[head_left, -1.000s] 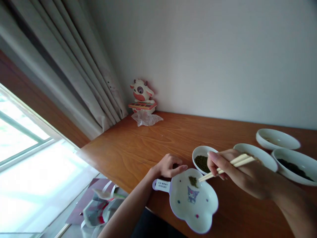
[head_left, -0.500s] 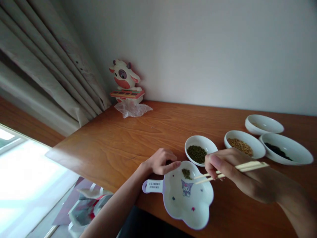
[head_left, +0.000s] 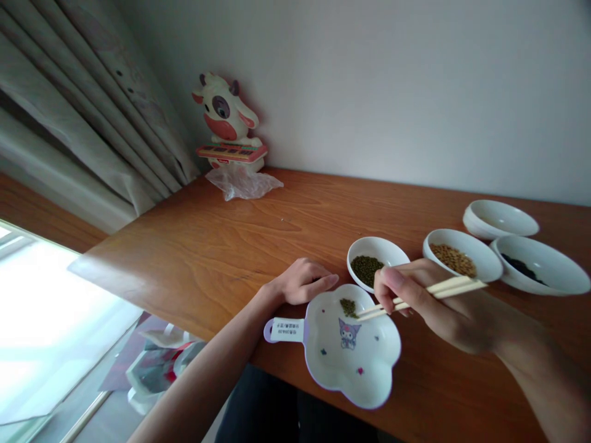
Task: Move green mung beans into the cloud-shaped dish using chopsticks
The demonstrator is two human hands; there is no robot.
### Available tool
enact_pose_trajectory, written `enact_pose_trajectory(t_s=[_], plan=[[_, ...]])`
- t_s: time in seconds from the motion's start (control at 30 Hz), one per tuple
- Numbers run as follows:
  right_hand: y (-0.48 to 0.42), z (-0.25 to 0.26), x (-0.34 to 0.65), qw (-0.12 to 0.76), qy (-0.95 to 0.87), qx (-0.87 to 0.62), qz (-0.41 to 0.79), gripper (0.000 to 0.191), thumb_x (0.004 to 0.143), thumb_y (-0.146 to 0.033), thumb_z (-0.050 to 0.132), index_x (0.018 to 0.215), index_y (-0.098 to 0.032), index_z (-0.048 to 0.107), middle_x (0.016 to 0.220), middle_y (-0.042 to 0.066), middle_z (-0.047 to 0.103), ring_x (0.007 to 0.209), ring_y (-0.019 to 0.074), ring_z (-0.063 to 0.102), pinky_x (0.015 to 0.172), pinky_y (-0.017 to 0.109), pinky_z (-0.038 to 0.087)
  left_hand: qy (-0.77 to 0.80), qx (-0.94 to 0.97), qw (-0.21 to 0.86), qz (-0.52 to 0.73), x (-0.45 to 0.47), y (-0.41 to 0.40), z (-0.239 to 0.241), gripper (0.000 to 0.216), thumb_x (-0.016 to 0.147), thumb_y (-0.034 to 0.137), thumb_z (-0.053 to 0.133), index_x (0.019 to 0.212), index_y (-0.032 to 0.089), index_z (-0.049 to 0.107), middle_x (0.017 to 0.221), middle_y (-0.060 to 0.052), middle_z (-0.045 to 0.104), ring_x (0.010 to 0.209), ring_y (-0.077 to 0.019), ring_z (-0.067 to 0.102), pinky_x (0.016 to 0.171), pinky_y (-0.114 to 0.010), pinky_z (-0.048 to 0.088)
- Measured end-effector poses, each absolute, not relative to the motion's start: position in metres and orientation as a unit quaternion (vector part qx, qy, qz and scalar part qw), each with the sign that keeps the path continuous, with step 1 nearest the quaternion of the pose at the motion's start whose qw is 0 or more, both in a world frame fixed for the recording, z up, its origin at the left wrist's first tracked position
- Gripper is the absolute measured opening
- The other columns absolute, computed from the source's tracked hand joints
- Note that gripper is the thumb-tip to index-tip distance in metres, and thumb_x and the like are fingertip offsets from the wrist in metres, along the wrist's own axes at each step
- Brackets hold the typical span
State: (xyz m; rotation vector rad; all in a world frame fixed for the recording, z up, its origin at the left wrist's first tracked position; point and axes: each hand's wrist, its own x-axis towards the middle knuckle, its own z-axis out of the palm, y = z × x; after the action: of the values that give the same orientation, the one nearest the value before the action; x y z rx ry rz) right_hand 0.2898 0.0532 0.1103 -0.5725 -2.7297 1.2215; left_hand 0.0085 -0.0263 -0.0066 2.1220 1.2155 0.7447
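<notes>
My right hand [head_left: 418, 298] is shut on a pair of wooden chopsticks [head_left: 443, 288]. Their tips touch, or nearly touch, a small pile of green mung beans [head_left: 349, 307] in a white, purple-rimmed plate [head_left: 369, 384] with a cartoon figure and a labelled handle. My left hand [head_left: 305, 282] rests on the table beside the plate's upper left rim, loosely bent, holding nothing; some fingers are hidden under it. Just beyond the plate stands a white bowl [head_left: 392, 249] of mung beans [head_left: 366, 269], partly covered by my right hand.
A white bowl [head_left: 489, 261] of tan beans [head_left: 455, 258], another bowl [head_left: 558, 271] with dark contents [head_left: 521, 267] and a third white bowl [head_left: 503, 218] stand at the right. A cow toy [head_left: 228, 123] and a plastic bag [head_left: 244, 183] lie near the wall on the wooden table [head_left: 258, 240].
The chopstick tips have drawn closer together and shifted slightly left against the bean pile. My left thumb has come nearer its fingers. The whole view has tilted a little.
</notes>
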Motion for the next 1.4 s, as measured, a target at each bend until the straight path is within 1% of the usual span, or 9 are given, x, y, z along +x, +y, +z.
enact_pose_trajectory(t_s=[0.13, 0.3, 0.53, 0.7, 0.9, 1.07, 1.27, 1.4], plan=[[0.0535, 0.1112, 0.2875, 0.041, -0.894, -0.189, 0.405, 0.055, 0.118, -0.051, 0.035, 0.08, -0.023, 0.064, 0.067, -0.003, 0.058, 0.061, 0.0143, 0.053, 0.063, 0.031, 0.041, 0.468, 0.792, 0.285, 0.269, 0.0091, -0.0257, -0.007, 0.056, 0.115, 0.047, 0.038, 0.072, 0.016, 0.055, 0.072, -0.002, 0.064, 0.063, -0.0111, 0.05, 0.065, -0.029, 0.037], [0.0536, 0.1132, 0.2867, 0.04, -0.902, -0.179, 0.391, 0.053, 0.117, -0.049, 0.035, 0.079, -0.022, 0.06, 0.068, -0.002, 0.059, 0.062, 0.0144, 0.054, 0.065, 0.032, 0.041, 0.463, 0.799, 0.273, 0.27, 0.01, -0.0262, -0.0047, 0.052, 0.113, 0.045, 0.045, 0.073, 0.016, 0.061, 0.074, -0.003, 0.069, 0.063, -0.0115, 0.055, 0.063, -0.029, 0.038], [0.0513, 0.1125, 0.2864, 0.048, -0.905, -0.181, 0.383, 0.05, 0.117, -0.043, 0.036, 0.078, -0.023, 0.059, 0.069, -0.001, 0.061, 0.064, 0.0161, 0.056, 0.067, 0.033, 0.043, 0.457, 0.803, 0.253, 0.288, 0.0117, -0.0255, -0.0015, 0.05, 0.111, 0.042, 0.048, 0.07, 0.016, 0.06, 0.07, -0.002, 0.067, 0.061, -0.0111, 0.054, 0.06, -0.028, 0.037], [0.0519, 0.111, 0.2849, 0.051, -0.907, -0.178, 0.379, 0.05, 0.118, -0.043, 0.035, 0.078, -0.023, 0.057, 0.07, -0.002, 0.061, 0.064, 0.0155, 0.055, 0.069, 0.034, 0.042, 0.458, 0.805, 0.249, 0.285, 0.0119, -0.0254, -0.0023, 0.05, 0.111, 0.042, 0.048, 0.07, 0.016, 0.061, 0.069, -0.002, 0.068, 0.06, -0.0104, 0.054, 0.059, -0.027, 0.037], [0.0522, 0.1117, 0.286, 0.036, -0.913, -0.168, 0.371, 0.055, 0.119, -0.047, 0.028, 0.079, -0.023, 0.056, 0.071, -0.001, 0.06, 0.065, 0.0156, 0.055, 0.068, 0.034, 0.042, 0.456, 0.805, 0.252, 0.284, 0.0116, -0.0255, -0.0024, 0.05, 0.112, 0.042, 0.048, 0.072, 0.016, 0.062, 0.072, -0.003, 0.069, 0.062, -0.011, 0.057, 0.061, -0.027, 0.038], [0.0503, 0.1127, 0.2853, 0.037, -0.914, -0.159, 0.371, 0.054, 0.118, -0.045, 0.03, 0.078, -0.023, 0.057, 0.07, -0.001, 0.06, 0.063, 0.016, 0.054, 0.067, 0.034, 0.041, 0.452, 0.804, 0.25, 0.293, 0.0116, -0.0249, -0.002, 0.05, 0.111, 0.043, 0.049, 0.071, 0.016, 0.061, 0.07, -0.003, 0.067, 0.061, -0.0108, 0.054, 0.06, -0.028, 0.037], [0.0498, 0.1105, 0.283, 0.06, -0.915, -0.159, 0.367, 0.046, 0.117, -0.037, 0.037, 0.078, -0.022, 0.059, 0.068, -0.002, 0.062, 0.061, 0.0151, 0.056, 0.069, 0.034, 0.042, 0.454, 0.807, 0.248, 0.286, 0.0116, -0.0253, -0.0007, 0.05, 0.111, 0.042, 0.047, 0.07, 0.016, 0.061, 0.07, -0.002, 0.065, 0.061, -0.0106, 0.054, 0.06, -0.028, 0.037], [0.0498, 0.1084, 0.2834, 0.075, -0.913, -0.155, 0.369, 0.05, 0.117, -0.04, 0.036, 0.077, -0.022, 0.059, 0.068, -0.002, 0.063, 0.061, 0.0151, 0.057, 0.068, 0.034, 0.043, 0.456, 0.805, 0.248, 0.287, 0.0116, -0.0256, -0.0007, 0.05, 0.111, 0.042, 0.048, 0.07, 0.016, 0.061, 0.07, -0.002, 0.065, 0.061, -0.0106, 0.053, 0.061, -0.028, 0.037]])
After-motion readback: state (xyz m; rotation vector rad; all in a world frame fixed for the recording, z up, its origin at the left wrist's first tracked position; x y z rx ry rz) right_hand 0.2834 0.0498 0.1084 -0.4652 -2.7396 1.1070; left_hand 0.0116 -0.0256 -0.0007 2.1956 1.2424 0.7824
